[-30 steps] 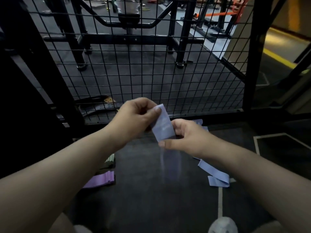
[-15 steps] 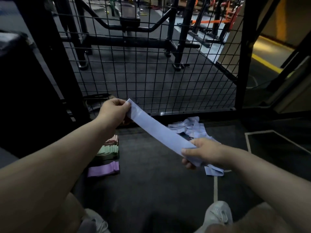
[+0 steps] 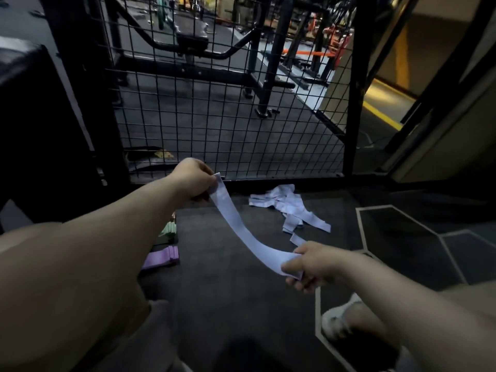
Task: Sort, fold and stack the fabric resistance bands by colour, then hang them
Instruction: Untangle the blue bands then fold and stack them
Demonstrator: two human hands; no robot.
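Pale blue fabric resistance band hangs in a sagging strip between your two hands, above the dark rubber floor. Your left hand pinches its far end, near the foot of the black wire mesh panel. Your right hand grips its near end, thumb on top and fingers curled beneath. Beyond the band, close to the panel's base, a loose heap of pale blue bands lies on the floor. Beside your left forearm, a folded green stack sits just behind a folded purple stack.
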